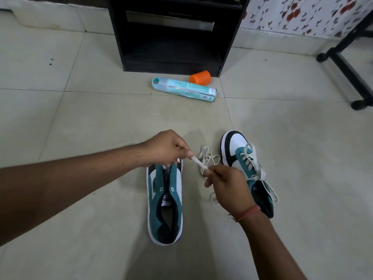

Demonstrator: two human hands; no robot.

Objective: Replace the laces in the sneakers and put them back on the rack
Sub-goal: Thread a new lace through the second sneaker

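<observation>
Two teal, white and black sneakers stand on the tiled floor. The left sneaker (165, 203) has bare eyelets, and its toe is hidden under my left hand (167, 148). The right sneaker (240, 156) is laced and tied with a cream lace. A loose cream lace (209, 158) lies tangled between the two shoes. My left hand pinches one end of that lace above the left sneaker's toe. My right hand (228, 184) grips the same lace a short way along, so a straight piece runs between the hands. The black rack (173, 37) stands open at the back.
A teal spray can (183, 88) lies on its side in front of the rack, with an orange cap (200, 77) beside it. A black metal stand's feet (343, 65) are at the right. A floral cloth hangs behind it.
</observation>
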